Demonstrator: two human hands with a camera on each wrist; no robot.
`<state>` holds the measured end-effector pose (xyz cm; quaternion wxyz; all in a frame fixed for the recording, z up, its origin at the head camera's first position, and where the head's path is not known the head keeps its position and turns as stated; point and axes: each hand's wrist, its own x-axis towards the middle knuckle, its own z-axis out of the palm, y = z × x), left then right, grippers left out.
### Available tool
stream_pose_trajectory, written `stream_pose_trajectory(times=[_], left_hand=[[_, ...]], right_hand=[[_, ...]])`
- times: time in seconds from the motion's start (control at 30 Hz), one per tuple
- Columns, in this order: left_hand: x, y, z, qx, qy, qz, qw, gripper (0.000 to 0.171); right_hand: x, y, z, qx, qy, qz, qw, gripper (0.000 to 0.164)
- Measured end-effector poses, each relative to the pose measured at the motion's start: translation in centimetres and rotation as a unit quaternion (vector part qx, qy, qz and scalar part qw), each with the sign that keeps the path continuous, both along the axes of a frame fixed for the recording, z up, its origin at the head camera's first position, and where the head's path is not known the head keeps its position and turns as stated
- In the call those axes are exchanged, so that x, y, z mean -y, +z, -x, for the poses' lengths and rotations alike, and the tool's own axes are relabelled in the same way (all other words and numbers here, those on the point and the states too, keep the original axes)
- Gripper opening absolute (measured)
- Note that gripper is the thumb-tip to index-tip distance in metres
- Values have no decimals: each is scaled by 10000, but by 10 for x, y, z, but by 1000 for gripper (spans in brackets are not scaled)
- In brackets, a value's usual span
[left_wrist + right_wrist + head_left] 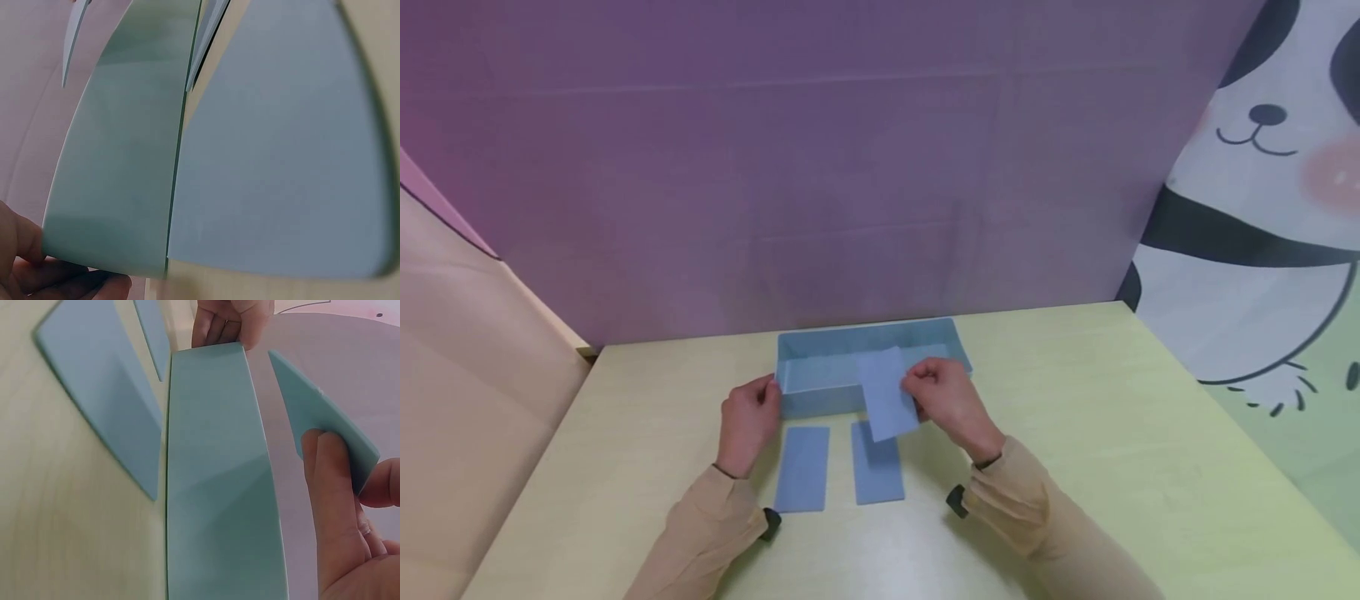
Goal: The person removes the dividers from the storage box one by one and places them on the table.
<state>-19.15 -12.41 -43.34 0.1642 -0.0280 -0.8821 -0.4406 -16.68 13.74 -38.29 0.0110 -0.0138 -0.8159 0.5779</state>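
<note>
A long, shallow light-blue open box (pixel 816 404) stands at the back of the table. At its front left corner my left hand (pixel 749 425) pinches the wall, thumb on the rim and fingers against the end, as the left wrist view shows. Above the box's front wall, my right hand (pixel 951 408) holds a thin rectangular blue panel (pixel 886 390) by its right edge, between thumb and fingers. The panel is tilted and hides part of the box. Two similar panels lie flat before the box: a left panel (pixel 802 469) and a right panel (pixel 880 479), the latter partly covered from view.
The pale wooden table (pixel 1075 400) extends to both sides of the box. Directly behind it rises a purple backdrop (pixel 850 183). A printed panda (pixel 1255 200) decorates the wall at the right.
</note>
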Motion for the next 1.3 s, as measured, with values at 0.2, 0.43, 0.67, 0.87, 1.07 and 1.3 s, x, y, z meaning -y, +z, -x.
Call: stream_pose_trajectory(times=[0.2,0.43,0.67,0.87,1.07,1.3], left_hand=[[0,0,-1,2,-11,2,10000,32],[-1,-1,0,-43,1,-6,10000,31],[0,-1,0,14,12,-13,10000,32],[0,-1,0,-25,-6,8,10000,32],[0,-1,0,-12,13,4,10000,32],[0,-1,0,56,-16,2,10000,33]], right_hand=[[-7,-3,-5,67,-46,28,10000,11],[-13,-8,-12,172,-182,10,9997,12],[-17,-10,-17,228,-103,1,9997,10],[-23,-11,-23,222,-85,-95,9997,9],[-28,-14,-27,240,-91,-65,9997,9],[-33,-18,-30,304,-105,-139,9994,10]])
